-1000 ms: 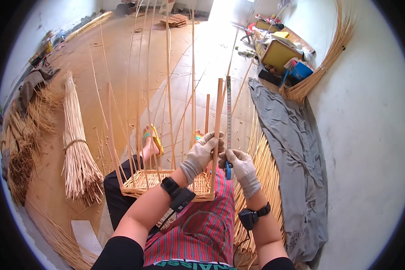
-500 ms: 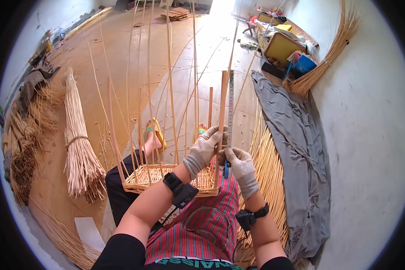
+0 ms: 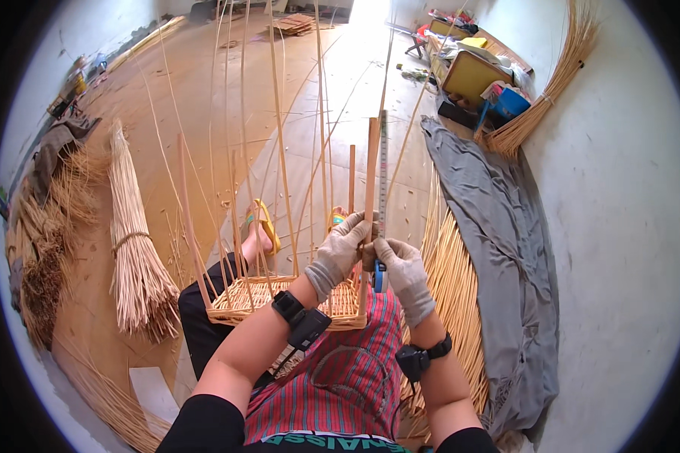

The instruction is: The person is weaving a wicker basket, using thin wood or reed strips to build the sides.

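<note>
On my lap rests a partly woven wicker basket with a low wall, tall thin canes and thicker wooden corner posts standing up from it. My left hand, in a pale work glove, is closed around the right-hand near wooden post. Alongside that post the blade of a tape measure runs upright, its tip a little above the post's top. My gloved right hand pinches the blade low down, beside my left fingers, with the blue tape case hanging just below.
A tied cane bundle lies on the floor at left, near darker bundles. Loose peeled canes and a grey cloth lie at right. Beyond stand a cluttered shelf, a blue bucket and a leaning cane bundle.
My right hand and the tape case have risen slightly, and the blade's tip now reaches higher above the post. My left hand keeps its hold on the post.
</note>
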A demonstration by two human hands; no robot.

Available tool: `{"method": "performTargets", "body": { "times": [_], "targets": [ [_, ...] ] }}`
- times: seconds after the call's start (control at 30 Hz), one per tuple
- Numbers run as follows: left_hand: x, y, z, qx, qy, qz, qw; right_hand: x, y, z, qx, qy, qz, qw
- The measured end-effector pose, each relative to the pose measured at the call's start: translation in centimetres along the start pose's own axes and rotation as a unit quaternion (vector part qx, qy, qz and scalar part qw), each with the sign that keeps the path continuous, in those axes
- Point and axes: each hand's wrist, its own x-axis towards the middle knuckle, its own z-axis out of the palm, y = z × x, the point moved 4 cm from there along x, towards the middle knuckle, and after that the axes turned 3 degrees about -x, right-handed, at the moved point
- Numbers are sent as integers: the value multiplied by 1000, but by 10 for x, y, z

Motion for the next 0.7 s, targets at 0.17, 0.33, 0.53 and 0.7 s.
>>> {"method": "performTargets", "body": {
  "times": [0.17, 0.33, 0.53, 0.7],
  "targets": [
    [1, 2, 4, -23, -38, 15, 999, 5, 8, 4, -51, -38, 85, 994],
    [0, 1, 4, -10, -41, 7, 999, -13, 26, 8, -21, -33, 24, 999],
    [2, -1, -3, 10, -22, 13, 1000, 0, 0, 3, -37, -47, 16, 998],
    [1, -1, -6, 11, -53, 7, 998, 5, 2, 5, -15, -33, 33, 999]
  ]
}}
